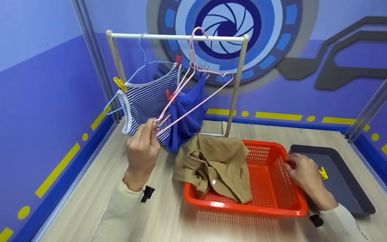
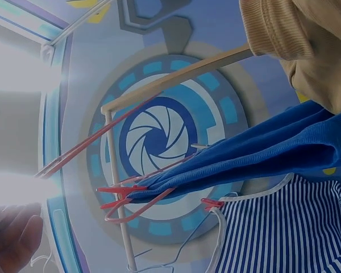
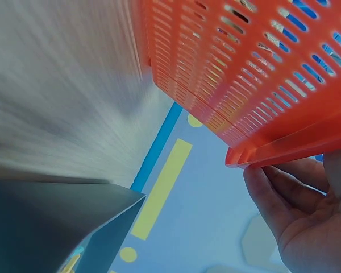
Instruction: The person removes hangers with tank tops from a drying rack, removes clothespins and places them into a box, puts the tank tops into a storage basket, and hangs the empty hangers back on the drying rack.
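Observation:
My left hand (image 1: 143,151) pinches the lower corner of a pink clothes hanger (image 1: 193,111), whose hook is at the rack's rod. Beside it a blue garment (image 1: 186,114), with a red clothespin (image 1: 170,95) at its edge, hangs on pink hanger wire. Further left a striped top (image 1: 153,90) hangs from a light blue hanger (image 1: 143,50), fastened with a yellow clothespin (image 1: 120,84) and a red one. My right hand (image 1: 304,171) holds the right rim of a red basket (image 1: 247,211); its fingertips (image 3: 254,173) touch the rim. A brown garment (image 1: 220,161) drapes over the basket's left side.
The rack has a white rod (image 1: 166,36) and wooden posts (image 1: 237,87) and stands at the back of the table. Right of the basket is a dark grey tray (image 1: 344,181) with a yellow clothespin (image 1: 323,173). Blue panel walls (image 1: 39,101) enclose the table.

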{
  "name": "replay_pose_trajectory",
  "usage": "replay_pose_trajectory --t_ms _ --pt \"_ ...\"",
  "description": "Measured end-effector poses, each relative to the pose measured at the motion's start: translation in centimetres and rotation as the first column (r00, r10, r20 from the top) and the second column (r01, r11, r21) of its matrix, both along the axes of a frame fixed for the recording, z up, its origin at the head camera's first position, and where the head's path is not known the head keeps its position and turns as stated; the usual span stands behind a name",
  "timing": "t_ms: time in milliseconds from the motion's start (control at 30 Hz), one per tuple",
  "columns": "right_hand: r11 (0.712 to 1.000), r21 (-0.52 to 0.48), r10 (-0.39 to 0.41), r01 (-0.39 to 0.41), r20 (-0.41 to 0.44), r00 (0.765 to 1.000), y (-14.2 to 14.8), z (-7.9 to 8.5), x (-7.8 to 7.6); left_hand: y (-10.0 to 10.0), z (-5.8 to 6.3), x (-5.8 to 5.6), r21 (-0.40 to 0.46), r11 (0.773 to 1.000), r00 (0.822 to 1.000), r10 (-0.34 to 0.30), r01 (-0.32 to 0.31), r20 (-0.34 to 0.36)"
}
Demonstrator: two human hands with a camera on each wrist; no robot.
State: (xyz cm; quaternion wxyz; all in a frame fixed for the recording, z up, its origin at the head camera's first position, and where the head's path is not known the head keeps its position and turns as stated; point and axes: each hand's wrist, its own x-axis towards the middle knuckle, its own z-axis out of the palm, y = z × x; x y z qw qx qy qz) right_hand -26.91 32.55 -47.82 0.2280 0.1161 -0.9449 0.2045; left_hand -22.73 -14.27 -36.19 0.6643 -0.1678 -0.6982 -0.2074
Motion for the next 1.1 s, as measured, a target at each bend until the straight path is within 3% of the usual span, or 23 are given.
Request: replay_pose_trajectory --t_ms 400,733,1100 --pt "1.000 -0.024 -0.005 0.005 0.029 1.000 0.0 0.1 0.3 2.4 1.6 -3.1 -0.055 0.997 0.997 0.054 -0.051 0.056" --pt "1.000 -0.015 0.001 -0.001 -0.016 1.000 0.1 0.0 0.0 3.7 2.2 -5.8 -0.045 0.998 0.994 0.054 -0.049 0.100" --pt "1.000 -0.015 -0.010 0.009 -0.004 1.000 0.1 0.0 0.1 5.2 2.7 -8.2 -0.066 0.998 0.989 0.027 -0.017 0.146"
